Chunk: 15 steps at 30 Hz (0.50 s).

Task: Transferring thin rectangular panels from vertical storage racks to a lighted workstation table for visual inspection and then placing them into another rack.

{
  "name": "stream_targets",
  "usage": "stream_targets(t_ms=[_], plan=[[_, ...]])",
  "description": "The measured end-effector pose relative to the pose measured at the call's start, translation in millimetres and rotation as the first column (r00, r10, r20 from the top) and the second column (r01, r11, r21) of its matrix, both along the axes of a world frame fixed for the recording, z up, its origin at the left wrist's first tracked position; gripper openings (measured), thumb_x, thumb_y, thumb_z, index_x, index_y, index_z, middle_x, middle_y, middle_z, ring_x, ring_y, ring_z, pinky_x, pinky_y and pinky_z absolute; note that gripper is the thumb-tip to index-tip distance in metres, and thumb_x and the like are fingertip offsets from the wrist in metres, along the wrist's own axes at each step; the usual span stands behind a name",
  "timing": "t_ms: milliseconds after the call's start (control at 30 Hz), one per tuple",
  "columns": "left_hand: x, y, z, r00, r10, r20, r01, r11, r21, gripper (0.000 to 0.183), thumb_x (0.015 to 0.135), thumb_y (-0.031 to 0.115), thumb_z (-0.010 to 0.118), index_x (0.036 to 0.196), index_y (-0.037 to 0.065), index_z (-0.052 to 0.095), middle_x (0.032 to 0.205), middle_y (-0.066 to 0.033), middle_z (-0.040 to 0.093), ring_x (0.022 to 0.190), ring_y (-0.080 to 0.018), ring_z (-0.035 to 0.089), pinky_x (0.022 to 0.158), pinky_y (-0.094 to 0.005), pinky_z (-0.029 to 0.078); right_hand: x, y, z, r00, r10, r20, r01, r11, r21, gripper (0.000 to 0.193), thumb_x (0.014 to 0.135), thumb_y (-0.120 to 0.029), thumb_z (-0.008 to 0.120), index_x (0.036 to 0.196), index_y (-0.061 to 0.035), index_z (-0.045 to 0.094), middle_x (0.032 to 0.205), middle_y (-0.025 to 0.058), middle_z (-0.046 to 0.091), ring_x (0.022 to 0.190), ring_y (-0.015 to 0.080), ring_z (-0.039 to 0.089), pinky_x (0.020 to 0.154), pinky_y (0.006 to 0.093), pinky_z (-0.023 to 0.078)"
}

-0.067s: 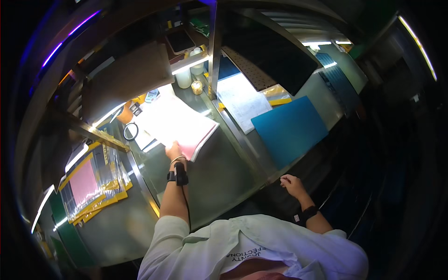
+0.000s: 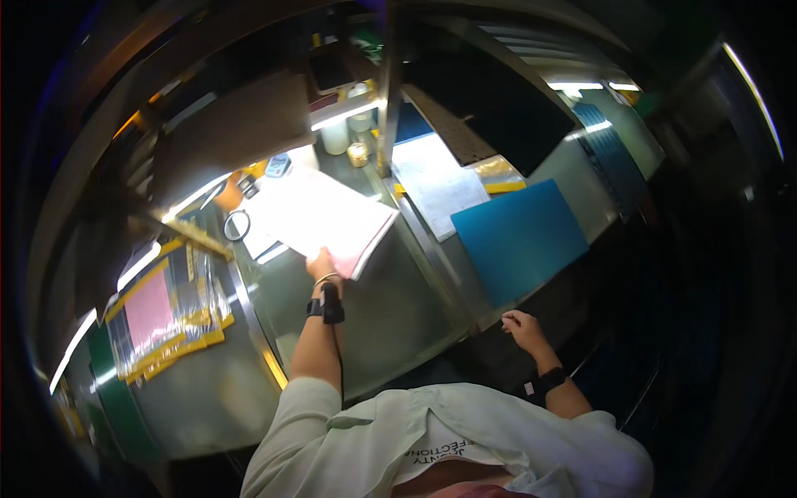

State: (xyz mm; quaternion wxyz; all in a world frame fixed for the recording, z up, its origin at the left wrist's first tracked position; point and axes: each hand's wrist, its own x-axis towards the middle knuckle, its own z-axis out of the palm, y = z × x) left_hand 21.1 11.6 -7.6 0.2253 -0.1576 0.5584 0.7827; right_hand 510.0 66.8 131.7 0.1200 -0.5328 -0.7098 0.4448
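Note:
My left hand [image 2: 321, 263] is closed on the near edge of a stack of paper sheets [image 2: 332, 212], white on top with a pinkish near corner. Bright lamplight washes out most of the top sheet. The stack is over a greenish glass worktop, under a lit shelf. Off the front edge of the bench, my right hand [image 2: 525, 332] hangs with its fingers curled together, and nothing shows in it. Nearest to that hand is a flat blue sheet or folder [image 2: 521, 241] on the bench to the right.
A round black-rimmed lens [image 2: 237, 225] and an orange holder [image 2: 227, 196] are left of the stack. Bottles [image 2: 335, 137] and a small jar [image 2: 358, 154] stand behind it. Yellow-edged plastic sleeves [image 2: 166, 319] lie at left. A metal post [image 2: 387, 108] divides the bays.
My left hand and the paper stack have shifted slightly right and away from me. The view has swung a little; my right hand looks the same.

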Motion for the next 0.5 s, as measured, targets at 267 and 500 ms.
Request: stream_targets(t_ms=[267, 500], plan=[[81, -51, 45, 0.879, -0.386, -0.279, 0.151, 0.782, -0.605, 0.057, 0.078, 0.032, 0.074, 0.117, -0.005, 0.054, 0.103, -0.0201, 0.062, 0.09, -0.0295, 0.062, 0.081, -0.0399, 0.05, -33, 90, -11, 0.917, 0.399, 0.002, -0.398, 0.917, -0.022, 0.018, 0.092, -0.011, 0.059, 0.102, 0.0029, 0.064, 0.082, 0.0056, 0.067, 0.074, 0.0112, 0.064, 0.066, 0.0247, 0.051], [214, -279, 59, 0.904, -0.101, -0.415, -0.282, 0.588, -0.758, 0.02, 0.081, 0.016, 0.066, 0.098, 0.006, 0.062, 0.085, -0.0098, 0.064, 0.08, -0.0269, 0.063, 0.073, -0.0371, 0.051, -187, 72, 22, 0.539, 0.838, -0.082, -0.834, 0.545, 0.092, 0.021, 0.09, -0.011, 0.061, 0.106, 0.0021, 0.065, 0.086, 0.0098, 0.069, 0.078, 0.014, 0.065, 0.072, 0.0267, 0.051]])
